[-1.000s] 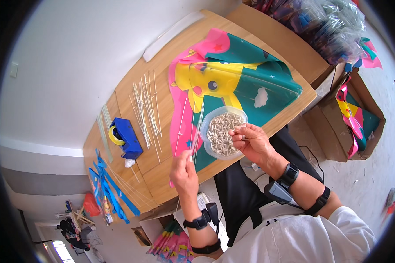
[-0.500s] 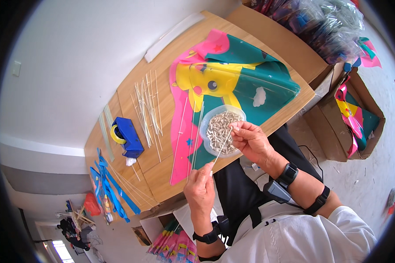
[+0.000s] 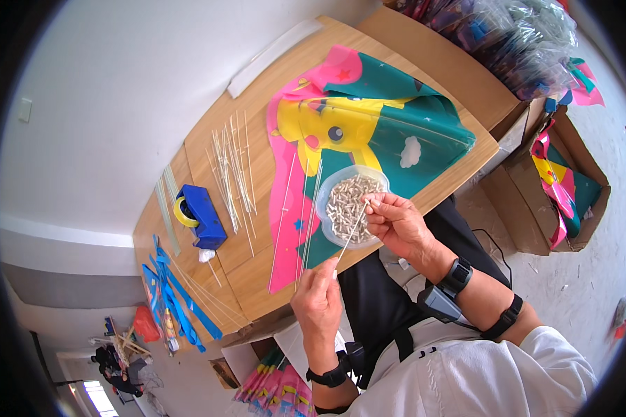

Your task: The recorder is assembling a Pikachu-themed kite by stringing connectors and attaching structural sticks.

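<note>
A thin white rod (image 3: pixel 352 230) runs slantwise between my two hands, over the near rim of a clear plastic bowl (image 3: pixel 325 226). My left hand (image 3: pixel 316 295) pinches its lower end; my right hand (image 3: pixel 398 221) grips the upper end between thumb and fingertips. Whether a small piece sits on that tip is too small to tell. Inside the bowl lie many short whitish tubes (image 3: pixel 348 198). Under the bowl spreads a printed plastic kite sheet (image 3: pixel 389 149) in pink, green and yellow, with a few thin rods (image 3: pixel 283 215) lying across its left part.
A blue tape dispenser (image 3: pixel 203 217), loose white rods (image 3: pixel 233 170) and blue strips (image 3: pixel 177 299) lie on the left of the wooden table (image 3: pixel 257 278). To the right stands an open cardboard box (image 3: pixel 508 201) holding printed sheets. Plastic-wrapped bundles (image 3: pixel 515 48) are piled at the far right.
Hardly anything differs: both hands keep the rod in nearly the same place, and the bowl and sheet look unmoved.
</note>
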Motion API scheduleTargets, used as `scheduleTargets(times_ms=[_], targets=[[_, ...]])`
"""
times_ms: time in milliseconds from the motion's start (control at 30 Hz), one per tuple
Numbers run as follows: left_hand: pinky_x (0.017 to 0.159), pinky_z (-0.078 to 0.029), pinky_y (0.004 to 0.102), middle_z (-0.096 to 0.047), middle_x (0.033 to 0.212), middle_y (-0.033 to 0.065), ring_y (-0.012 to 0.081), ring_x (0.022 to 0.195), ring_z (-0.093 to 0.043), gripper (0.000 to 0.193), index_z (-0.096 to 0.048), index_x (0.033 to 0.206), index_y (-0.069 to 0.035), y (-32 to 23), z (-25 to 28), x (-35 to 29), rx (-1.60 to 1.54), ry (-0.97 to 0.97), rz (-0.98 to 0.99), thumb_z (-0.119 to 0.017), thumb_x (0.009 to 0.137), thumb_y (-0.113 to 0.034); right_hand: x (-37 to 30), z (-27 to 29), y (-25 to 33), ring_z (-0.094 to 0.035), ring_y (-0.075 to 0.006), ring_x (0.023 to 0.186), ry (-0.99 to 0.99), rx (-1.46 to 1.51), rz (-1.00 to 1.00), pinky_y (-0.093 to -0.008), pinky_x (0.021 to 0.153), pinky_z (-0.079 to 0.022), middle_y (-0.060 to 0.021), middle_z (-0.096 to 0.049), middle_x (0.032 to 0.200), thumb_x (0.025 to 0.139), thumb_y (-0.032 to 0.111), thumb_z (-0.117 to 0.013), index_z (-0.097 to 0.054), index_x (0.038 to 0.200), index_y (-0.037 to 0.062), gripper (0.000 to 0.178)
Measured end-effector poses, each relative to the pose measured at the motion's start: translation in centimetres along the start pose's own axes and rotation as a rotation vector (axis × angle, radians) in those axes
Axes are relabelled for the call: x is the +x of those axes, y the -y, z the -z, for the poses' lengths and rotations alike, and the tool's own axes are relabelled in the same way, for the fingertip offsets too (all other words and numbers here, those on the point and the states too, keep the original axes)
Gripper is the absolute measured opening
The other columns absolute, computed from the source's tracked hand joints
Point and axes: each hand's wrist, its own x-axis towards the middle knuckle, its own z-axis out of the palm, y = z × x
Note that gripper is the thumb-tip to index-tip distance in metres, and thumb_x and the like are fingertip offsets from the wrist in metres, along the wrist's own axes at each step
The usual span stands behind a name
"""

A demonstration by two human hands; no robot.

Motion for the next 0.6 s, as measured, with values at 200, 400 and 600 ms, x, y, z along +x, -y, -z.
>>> scheduleTargets(times_ms=[200,400,600], targets=[[0.052,-0.041,0.0288,-0.053,0.069,0.0095,0.0187,0.057,-0.053,0.031,-0.066,0.103,-0.005,0.18,-0.31,-0.05,0.002,-0.044,-0.041,-0.059,0.077,0.011,-0.01,0.0,-0.11,-0.041,-0.0065,0.059,0.018,-0.027,0.01,-0.0185,0.051,-0.034,-0.0039,-0.058,0.078,0.089,0.004,-0.058,-0.062,0.095,-0.002,0.009],[0.06,-0.049,0.0356,-0.062,0.081,0.0111,0.0276,0.068,-0.061,0.035,-0.065,0.104,-0.009,0.1,-0.07,-0.2,0.015,0.009,0.022,-0.06,0.074,0.009,-0.1,0.1,-0.17,-0.041,-0.0064,0.06,0.039,-0.026,0.013,-0.019,0.052,-0.035,-0.0033,-0.058,0.077,0.089,0.004,-0.058,-0.062,0.094,-0.0021,0.009],[0.064,-0.05,0.0365,-0.063,0.085,0.0134,0.0297,0.073,-0.063,0.033,-0.064,0.104,-0.006,0.37,-0.25,-0.35,-0.033,0.027,0.041,-0.058,0.075,0.009,-0.16,0.06,-0.16,-0.04,-0.0064,0.059,0.049,0.009,-0.01,-0.0191,0.052,-0.035,-0.0031,-0.057,0.076,0.089,0.004,-0.057,-0.061,0.096,-0.0037,0.011]])
